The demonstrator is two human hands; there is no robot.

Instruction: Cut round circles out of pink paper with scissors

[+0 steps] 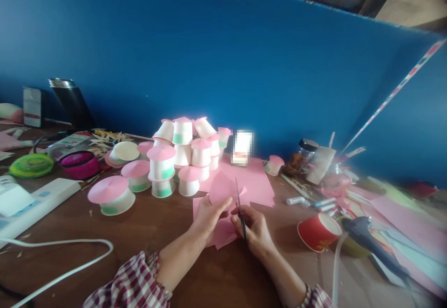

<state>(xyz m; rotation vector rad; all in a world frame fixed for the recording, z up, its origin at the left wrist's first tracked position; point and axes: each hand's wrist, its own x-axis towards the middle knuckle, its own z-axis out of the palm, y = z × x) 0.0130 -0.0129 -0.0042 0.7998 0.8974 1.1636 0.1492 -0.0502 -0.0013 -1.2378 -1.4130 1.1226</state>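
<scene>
Cutting seems in hand: above the tabletop (223, 277), the left hand's (208, 216) grip pinches pink paper (220, 187), the right hand's (254, 228) closes around scissors (240, 215). The next snip calls for steady paper. The scissors' long axis runs away from the person, tips forward, slightly leftward.

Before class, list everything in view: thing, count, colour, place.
pink-topped cups: many, white, green, mostly left
paper: several, pink, centre
scissors: one, dark, centre
red cup: one, red, right
jar: one, clear, right
tool: one, grey, right
coloured sheets: several, mixed, far right
tumbler: one, black, back left
phone: one, grey, back left
power strip: one, white, left
cable: one, white, front left
round items: two, lime, magenta, left
pale strips: many, cream, left
blurred panel: one, whitish, back centre
wall: one, blue, behind
table: one, brown, beneath
left hand: one, bare, centre
right hand: one, bare, centre
</scene>
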